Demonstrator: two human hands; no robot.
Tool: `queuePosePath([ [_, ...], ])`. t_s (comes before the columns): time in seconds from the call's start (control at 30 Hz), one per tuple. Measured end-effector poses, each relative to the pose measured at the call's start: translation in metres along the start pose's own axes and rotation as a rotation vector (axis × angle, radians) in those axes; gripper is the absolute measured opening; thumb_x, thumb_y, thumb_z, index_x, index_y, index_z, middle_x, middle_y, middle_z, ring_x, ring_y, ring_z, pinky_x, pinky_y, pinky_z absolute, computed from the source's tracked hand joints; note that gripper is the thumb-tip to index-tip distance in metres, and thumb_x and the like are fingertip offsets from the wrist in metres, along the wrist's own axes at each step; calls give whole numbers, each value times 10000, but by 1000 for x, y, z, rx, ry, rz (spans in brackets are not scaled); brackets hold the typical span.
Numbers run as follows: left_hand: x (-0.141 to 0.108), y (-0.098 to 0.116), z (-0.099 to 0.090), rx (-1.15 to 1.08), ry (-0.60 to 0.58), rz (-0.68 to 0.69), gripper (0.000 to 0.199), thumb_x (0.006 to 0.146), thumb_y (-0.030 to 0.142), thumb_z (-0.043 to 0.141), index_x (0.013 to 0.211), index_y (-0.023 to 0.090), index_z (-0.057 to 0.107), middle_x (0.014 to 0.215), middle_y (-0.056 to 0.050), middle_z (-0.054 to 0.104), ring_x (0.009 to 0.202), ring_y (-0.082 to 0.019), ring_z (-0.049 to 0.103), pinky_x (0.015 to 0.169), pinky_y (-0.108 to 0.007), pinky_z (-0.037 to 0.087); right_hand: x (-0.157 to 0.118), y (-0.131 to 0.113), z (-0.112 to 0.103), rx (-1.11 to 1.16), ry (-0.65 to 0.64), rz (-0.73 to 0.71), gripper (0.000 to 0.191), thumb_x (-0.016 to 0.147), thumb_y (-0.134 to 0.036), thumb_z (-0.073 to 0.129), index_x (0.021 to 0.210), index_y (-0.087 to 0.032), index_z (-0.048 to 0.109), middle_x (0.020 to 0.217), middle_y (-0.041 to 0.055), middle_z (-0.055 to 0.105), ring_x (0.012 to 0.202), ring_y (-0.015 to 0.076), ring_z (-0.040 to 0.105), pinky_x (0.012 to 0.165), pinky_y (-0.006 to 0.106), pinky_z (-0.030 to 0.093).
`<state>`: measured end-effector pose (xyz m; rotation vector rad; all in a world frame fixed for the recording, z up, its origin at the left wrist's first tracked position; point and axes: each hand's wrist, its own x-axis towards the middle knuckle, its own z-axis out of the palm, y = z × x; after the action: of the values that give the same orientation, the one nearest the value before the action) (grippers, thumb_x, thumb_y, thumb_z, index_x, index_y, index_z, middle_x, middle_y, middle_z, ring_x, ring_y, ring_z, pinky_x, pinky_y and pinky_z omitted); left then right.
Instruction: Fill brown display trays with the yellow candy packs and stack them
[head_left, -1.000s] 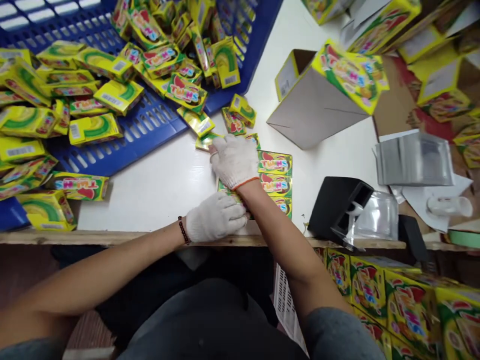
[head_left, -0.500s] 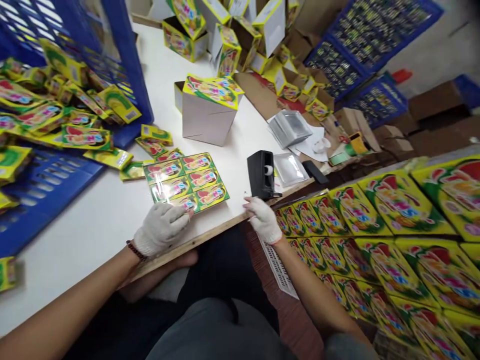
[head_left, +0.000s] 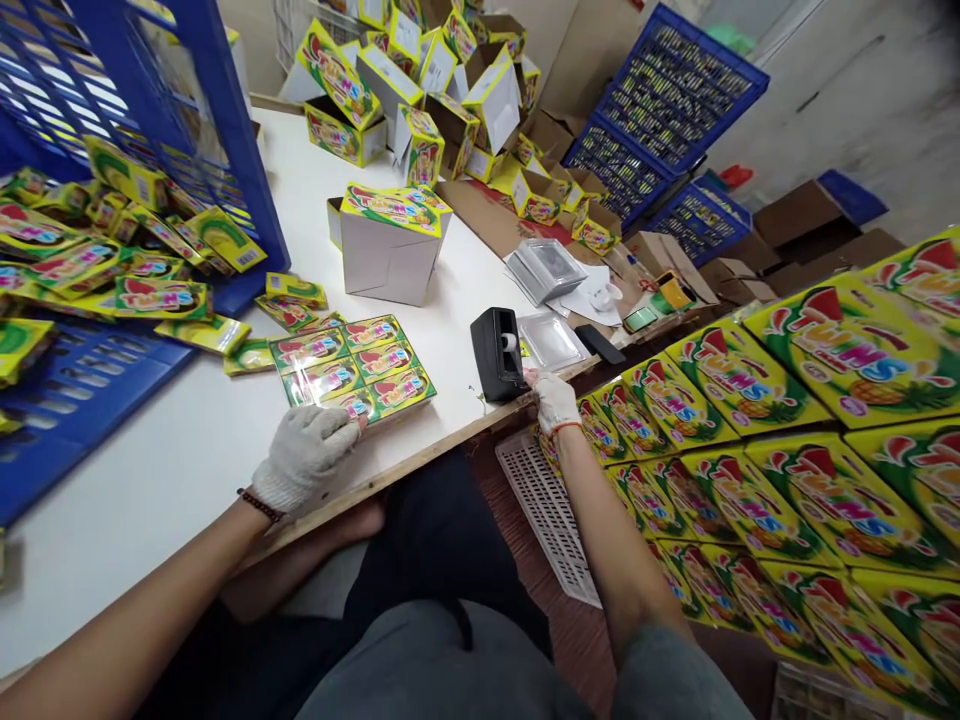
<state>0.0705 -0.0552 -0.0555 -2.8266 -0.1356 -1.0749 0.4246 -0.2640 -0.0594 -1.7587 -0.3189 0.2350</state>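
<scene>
six packs (head_left: 356,362) grouped; loose packs (head_left: 161,297) left ungrouped. left hand (head_left: 306,452): fingers curled at group's edge; right hand (head_left: 556,403): fingers at dispenser (head_left: 491,355). can't tell either grip.

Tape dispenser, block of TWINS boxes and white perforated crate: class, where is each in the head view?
Tape dispenser (head_left: 490,354), head view: side of its black body.
Block of TWINS boxes (head_left: 355,366), head view: middle of its printed top.
White perforated crate (head_left: 547,520), head view: its slotted panel.
</scene>
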Motion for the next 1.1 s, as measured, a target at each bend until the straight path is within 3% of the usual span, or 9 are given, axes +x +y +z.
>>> queuePosePath([
  [0.13, 1, 1, 1, 90, 30, 50, 177, 891, 191, 517, 894, 245, 685, 770, -34, 711, 629, -188, 587, 560, -326, 349, -26, 8, -9, 88, 48, 65, 397, 560, -521, 730, 733, -173, 651, 601, -31, 573, 600, 126, 497, 576, 278, 416],
  [0.27, 1, 0, 1, 43, 42, 40, 195, 866, 170, 521, 898, 252, 696, 794, -38, 716, 640, -197, 578, 561, -320, 342, -47, 21, -8, 119, 34, 135, 368, 557, -539, 678, 652, -198, 577, 534, -48, 507, 512, 106, 413, 485, 256, 327],
  [0.4, -2, 0, 1, 6, -48, -58, 183, 808, 189, 542, 882, 243, 701, 833, -57, 716, 698, -212, 599, 590, -327, 391, -59, 25, -6, 102, -31, 168, 332, 532, -482, 703, 527, -216, 506, 456, -55, 439, 495, 108, 374, 473, 251, 283],
  [0.5, -4, 3, -2, -11, -100, -83, 172, 779, 178, 540, 855, 217, 690, 871, -75, 715, 743, -220, 610, 645, -344, 434, -79, 19, 2, 125, -153, 192, 358, 529, -484, 734, 510, -214, 501, 458, -53, 438, 504, 109, 379, 486, 247, 281],
  [0.6, -5, 8, -5, -15, -108, -61, 165, 790, 158, 527, 845, 204, 675, 881, -79, 712, 751, -221, 603, 662, -352, 431, -112, 5, 32, 200, -347, 223, 371, 544, -517, 757, 583, -195, 577, 537, -30, 519, 538, 111, 429, 512, 244, 322],
  [0.7, -4, 12, -7, -28, -100, -58, 131, 778, 146, 535, 817, 192, 651, 882, -81, 704, 742, -217, 588, 659, -352, 425, -148, -13, 80, 299, -521, 257, 403, 583, -559, 754, 646, -186, 616, 602, -4, 573, 581, 116, 480, 539, 244, 366],
  [0.83, -5, 16, -5, -21, -87, -88, 142, 794, 121, 523, 846, 175, 644, 841, -83, 681, 740, -212, 579, 650, -344, 428, -180, -30, 132, 448, -609, 384, 436, 548, -553, 792, 682, -186, 598, 586, -17, 566, 545, 93, 466, 502, 217, 332],
  [0.97, -4, 18, -7, -7, -154, -114, 263, 823, 115, 519, 1031, 177, 667, 857, -80, 672, 763, -217, 575, 653, -345, 414, -186, -27, 148, 442, -579, 439, 452, 544, -545, 801, 689, -187, 566, 562, -48, 541, 476, 56, 397, 452, 200, 283],
  [1.1, 12, 20, -20, 1, -356, -71, 352, 870, 143, 530, 1179, 238, 667, 909, -73, 671, 797, -240, 566, 647, -351, 373, -182, -20, 151, 399, -575, 469, 463, 540, -543, 814, 681, -191, 548, 549, -58, 545, 461, 57, 438, 425, 189, 312],
])
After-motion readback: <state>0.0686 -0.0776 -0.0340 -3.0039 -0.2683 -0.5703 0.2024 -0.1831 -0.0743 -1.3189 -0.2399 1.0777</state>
